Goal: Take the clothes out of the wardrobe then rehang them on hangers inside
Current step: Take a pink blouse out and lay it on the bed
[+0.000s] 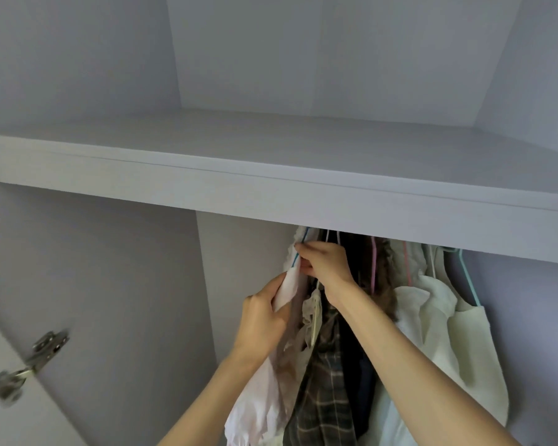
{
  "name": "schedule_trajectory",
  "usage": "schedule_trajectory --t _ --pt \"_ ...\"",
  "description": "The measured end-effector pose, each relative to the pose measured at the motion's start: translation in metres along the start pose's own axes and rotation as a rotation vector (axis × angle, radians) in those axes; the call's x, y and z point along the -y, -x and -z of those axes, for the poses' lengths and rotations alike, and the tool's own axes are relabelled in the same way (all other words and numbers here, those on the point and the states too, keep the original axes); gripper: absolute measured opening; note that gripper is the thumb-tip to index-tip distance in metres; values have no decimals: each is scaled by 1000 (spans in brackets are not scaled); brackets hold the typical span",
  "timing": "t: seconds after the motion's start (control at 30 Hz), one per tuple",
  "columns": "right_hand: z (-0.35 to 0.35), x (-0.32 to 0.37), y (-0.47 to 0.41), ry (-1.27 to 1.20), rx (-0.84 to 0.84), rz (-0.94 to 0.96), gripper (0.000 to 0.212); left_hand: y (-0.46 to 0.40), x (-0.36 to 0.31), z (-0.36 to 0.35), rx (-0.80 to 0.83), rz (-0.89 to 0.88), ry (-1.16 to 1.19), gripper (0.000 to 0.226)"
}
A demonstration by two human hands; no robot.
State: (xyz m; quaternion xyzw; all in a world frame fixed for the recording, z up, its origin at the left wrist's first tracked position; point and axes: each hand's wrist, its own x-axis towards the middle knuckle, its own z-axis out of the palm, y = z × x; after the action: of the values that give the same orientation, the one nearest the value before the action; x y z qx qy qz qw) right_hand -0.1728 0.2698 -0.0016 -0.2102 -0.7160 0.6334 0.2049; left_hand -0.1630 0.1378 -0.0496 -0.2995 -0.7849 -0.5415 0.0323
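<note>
Hiding the rail, the white wardrobe shelf (271,188) cuts off every hanger hook. Below it, right of centre, hang crowded clothes. The left hand (261,320) grips a pale pink garment (271,397); the right hand (327,263) pinches its thin blue hanger (298,252). Two pink hangers (373,268) show further right.

Dim even light, soft blur, wide-angle bending

A pale grey-lilac wardrobe (110,284) with a matching shelf (271,175) and a silver metal hinge (29,362). Inside hang a pale pink garment (264,394), a dark plaid shirt (322,400) in brown and cream checks, and cream-white tops (458,342). The hangers are blue (471,284), pink (373,268) and white (327,235).
</note>
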Motion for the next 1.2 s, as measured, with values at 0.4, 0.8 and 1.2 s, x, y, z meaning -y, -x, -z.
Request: schedule_trajectory --t 0.4,0.8,1.2 --pt "-31 -54 53 417 306 29 15 82 55 33 173 46 -177 39" --pt "-68 -87 122 631 691 340 21 198 91 134 -338 324 -638 39" --pt "-155 -80 268 433 1226 472 23 418 60 191 -560 635 -763 55"
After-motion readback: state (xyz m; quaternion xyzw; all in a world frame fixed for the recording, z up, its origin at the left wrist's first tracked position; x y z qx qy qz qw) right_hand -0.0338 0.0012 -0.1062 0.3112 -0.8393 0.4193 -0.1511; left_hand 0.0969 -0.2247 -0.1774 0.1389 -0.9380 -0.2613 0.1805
